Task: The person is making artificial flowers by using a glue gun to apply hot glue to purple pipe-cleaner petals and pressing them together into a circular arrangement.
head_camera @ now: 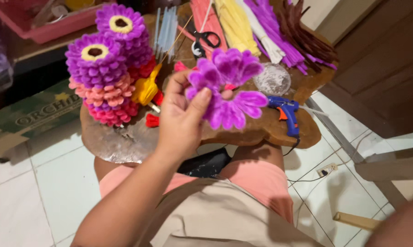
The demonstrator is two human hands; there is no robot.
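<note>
One hand, my left, has its grip pinched shut on the fuzzy purple petal flower w/ thumb on top; mid-assembly I'd say, next needs blue glue gun; right hand's grip can't tell

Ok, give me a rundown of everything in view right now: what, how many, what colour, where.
petal piece: one, purple, held in left hand
finished flowers: a stack, purple, pink and red, board's left
glue gun: one, blue and orange, board's right
scissors: one, black handles, board's far side
glue sticks: a bunch, clear, beside scissors
strip bundles: several, pink, yellow, white, purple, brown, far right
wooden board: one, brown, on lap
left hand: pinching the petal piece
right hand: only a blurred part at the lower right corner
</note>
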